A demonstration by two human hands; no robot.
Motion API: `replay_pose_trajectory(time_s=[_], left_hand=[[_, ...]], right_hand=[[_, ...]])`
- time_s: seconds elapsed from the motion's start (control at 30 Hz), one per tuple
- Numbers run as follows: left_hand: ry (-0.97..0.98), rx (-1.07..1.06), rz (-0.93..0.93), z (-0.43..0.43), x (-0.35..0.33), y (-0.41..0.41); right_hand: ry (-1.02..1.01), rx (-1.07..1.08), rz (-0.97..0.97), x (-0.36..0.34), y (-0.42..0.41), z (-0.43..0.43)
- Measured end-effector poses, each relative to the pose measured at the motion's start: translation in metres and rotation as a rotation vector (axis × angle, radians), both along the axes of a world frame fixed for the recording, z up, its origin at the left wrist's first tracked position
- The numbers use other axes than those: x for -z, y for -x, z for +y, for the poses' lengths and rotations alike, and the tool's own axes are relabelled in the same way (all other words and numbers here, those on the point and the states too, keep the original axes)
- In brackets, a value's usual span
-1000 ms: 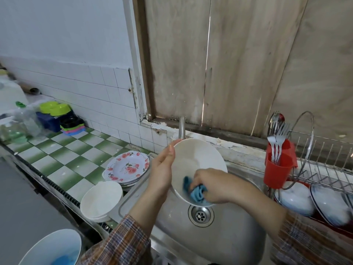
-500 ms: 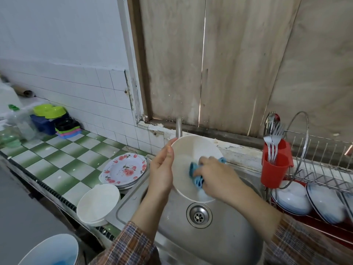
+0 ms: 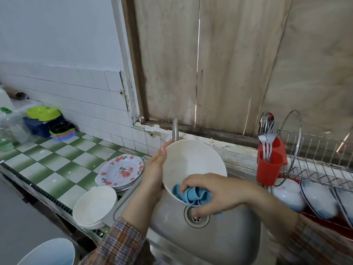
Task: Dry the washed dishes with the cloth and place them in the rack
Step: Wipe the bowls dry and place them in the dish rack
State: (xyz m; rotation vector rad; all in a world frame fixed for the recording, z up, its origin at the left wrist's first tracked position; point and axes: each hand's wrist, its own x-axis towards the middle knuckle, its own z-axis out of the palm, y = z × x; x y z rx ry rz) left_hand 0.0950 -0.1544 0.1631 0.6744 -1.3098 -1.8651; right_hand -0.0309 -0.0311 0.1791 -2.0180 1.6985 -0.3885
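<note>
A white bowl (image 3: 193, 161) is tilted toward me above the steel sink (image 3: 219, 238). My left hand (image 3: 154, 175) grips its left rim from outside. My right hand (image 3: 215, 194) pinches a bunched blue cloth (image 3: 191, 194) against the bowl's lower inside rim. On the tiled counter to the left lie a stack of flowered plates (image 3: 122, 170) and a stack of white bowls (image 3: 94, 206). At the right stands the wire dish rack (image 3: 322, 169), holding several blue-rimmed white dishes (image 3: 317, 199).
A red cutlery cup (image 3: 269, 167) with forks and a spoon hangs on the rack's left end. The tap (image 3: 175, 131) rises behind the bowl. Coloured plastic containers (image 3: 47, 121) and a bottle sit far left on the counter. A pale bucket (image 3: 47, 253) stands bottom left.
My right hand has carried the cloth from the middle of the bowl down to its lower rim. My left hand keeps its hold on the bowl.
</note>
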Motion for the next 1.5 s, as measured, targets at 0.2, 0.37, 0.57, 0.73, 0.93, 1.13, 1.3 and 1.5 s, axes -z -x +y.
replay_pose_trajectory(time_s=[0.2, 0.37, 0.57, 0.73, 0.93, 1.13, 1.3, 1.5], left_hand=[[0.262, -0.038, -0.448, -0.006, 0.004, -0.002], [1.112, 0.224, -0.586, -0.012, -0.001, -0.021], [0.878, 0.476, -0.362, 0.001, -0.027, -0.019], [0.484, 0.211, -0.172, 0.015, -0.009, -0.003], [0.298, 0.033, -0.016, 0.039, -0.001, 0.014], [0.211, -0.054, 0.115, 0.055, -0.004, 0.02], [0.186, -0.117, 0.15, 0.052, -0.008, 0.024], [0.167, -0.113, 0.221, 0.05, -0.013, 0.023]], right_hand=[[-0.009, -0.051, 0.315, -0.021, 0.021, -0.001], [-0.06, 0.062, -0.021, -0.047, 0.045, 0.002], [0.32, 0.183, -0.376, -0.055, 0.065, 0.012], [0.876, 0.511, -0.543, -0.047, 0.058, 0.019], [0.77, 0.5, -0.081, 0.004, -0.004, 0.014], [0.747, 0.896, -0.512, -0.017, 0.022, -0.005], [0.89, 0.511, -0.071, 0.002, -0.004, -0.007], [0.854, 0.928, -0.695, -0.024, 0.037, -0.025]])
